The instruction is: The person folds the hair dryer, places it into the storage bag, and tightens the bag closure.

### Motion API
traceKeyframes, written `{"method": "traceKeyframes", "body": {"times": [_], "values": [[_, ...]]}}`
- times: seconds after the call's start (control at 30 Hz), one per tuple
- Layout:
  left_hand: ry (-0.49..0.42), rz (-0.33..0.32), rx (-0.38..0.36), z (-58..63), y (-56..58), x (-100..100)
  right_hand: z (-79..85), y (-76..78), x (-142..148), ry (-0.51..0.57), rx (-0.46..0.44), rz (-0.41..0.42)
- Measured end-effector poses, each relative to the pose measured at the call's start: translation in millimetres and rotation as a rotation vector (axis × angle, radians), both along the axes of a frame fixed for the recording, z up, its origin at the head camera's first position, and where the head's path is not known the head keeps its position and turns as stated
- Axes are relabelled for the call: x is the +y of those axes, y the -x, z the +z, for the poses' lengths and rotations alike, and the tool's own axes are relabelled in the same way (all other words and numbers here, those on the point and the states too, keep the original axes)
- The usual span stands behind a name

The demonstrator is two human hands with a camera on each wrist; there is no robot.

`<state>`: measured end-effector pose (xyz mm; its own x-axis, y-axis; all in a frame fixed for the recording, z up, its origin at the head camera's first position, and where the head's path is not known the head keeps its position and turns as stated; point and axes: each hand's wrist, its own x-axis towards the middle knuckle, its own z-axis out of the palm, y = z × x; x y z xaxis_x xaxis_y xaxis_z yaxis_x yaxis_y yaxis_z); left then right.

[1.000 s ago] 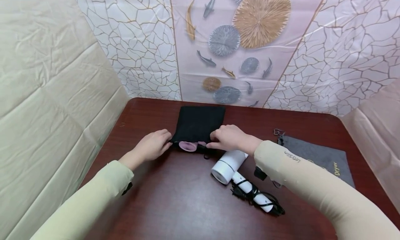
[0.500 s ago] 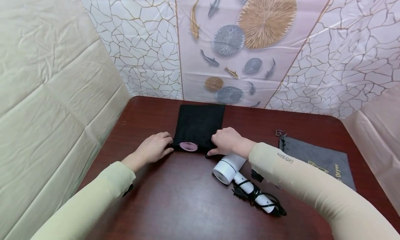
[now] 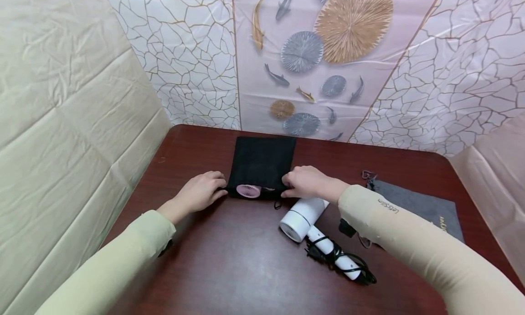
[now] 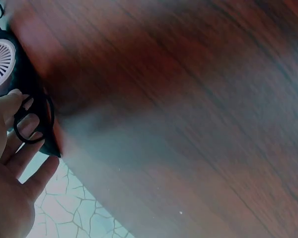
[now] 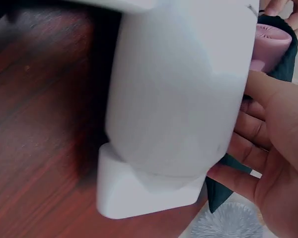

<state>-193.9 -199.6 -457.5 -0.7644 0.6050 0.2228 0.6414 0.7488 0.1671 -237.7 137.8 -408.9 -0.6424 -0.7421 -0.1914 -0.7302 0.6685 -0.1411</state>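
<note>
A black cloth drawstring bag lies flat at the back of the table, its mouth facing me. In the mouth sits a pink device with a round slotted grille; the rest of it is inside the bag. My left hand pinches the left corner of the mouth, and a black cord loop hangs across its fingers in the left wrist view. At the right corner, my right hand grips the bag's edge; the right wrist view shows its fingers partly behind a white hair dryer.
The white hair dryer's body lies below my right hand. Its handle, wrapped in black cable, points toward the front right. A grey pouch with gold lettering lies at the right, partly under my sleeve. Fabric walls surround the table.
My right hand dipped toward me over the bag's mouth, then drew back to the right. The pink grille stays in the mouth, and the left hand keeps its place at the corner.
</note>
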Motion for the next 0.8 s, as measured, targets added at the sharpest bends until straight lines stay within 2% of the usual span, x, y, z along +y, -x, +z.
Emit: {"method": "traceKeyframes", "body": {"times": [0.23, 0.43, 0.57, 0.7, 0.8], "values": [[0.000, -0.003, -0.024, 3.1, -2.1, -4.2, -4.8, -1.1, 3.0, 0.022, -0.024, 0.040], [-0.004, -0.002, -0.016, 4.0, -2.8, -6.2, -4.3, 1.0, 10.2, 0.181, -0.041, 0.056], [-0.018, -0.005, -0.004, 6.7, -3.6, -7.5, -2.7, 1.2, 13.0, 0.337, -0.161, 0.006], [-0.026, -0.010, 0.005, 7.8, -3.6, -6.8, -3.4, 2.3, 12.4, 0.481, -0.321, -0.082], [-0.035, -0.013, 0.010, 7.9, -3.6, -5.1, -4.0, 3.3, 11.5, 0.556, -0.399, -0.148]]}}
